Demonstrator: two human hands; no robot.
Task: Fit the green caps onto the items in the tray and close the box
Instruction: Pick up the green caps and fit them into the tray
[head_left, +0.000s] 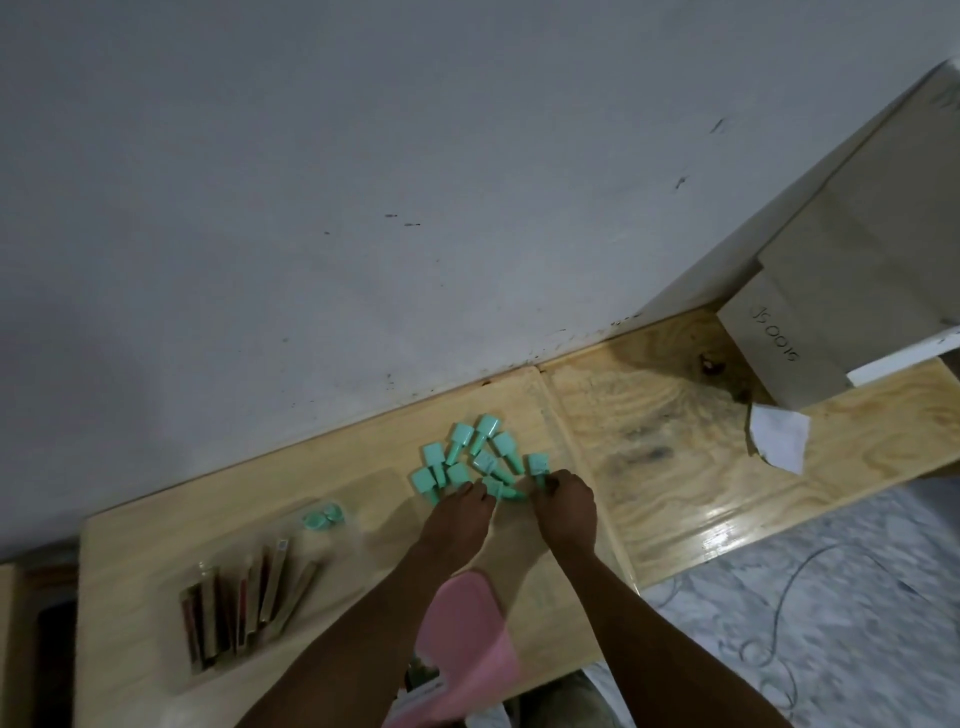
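A pile of several green caps (470, 457) lies on the wooden table (675, 467) near the wall. My left hand (457, 517) reaches into the pile's near edge, fingertips touching caps. My right hand (566, 509) pinches one green cap (538, 464) at the pile's right side. A clear tray (244, 597) with several gold and dark red tube-shaped items lies at the near left. A couple of green caps (323, 517) sit at the tray's far end. A pink box (462, 649) lies under my forearms at the table's near edge.
A grey wall rises right behind the table. Cardboard boxes (810, 338) stand at the far right, with a white paper scrap (779, 436) beside them. The floor with a patterned covering (831, 597) shows at the right.
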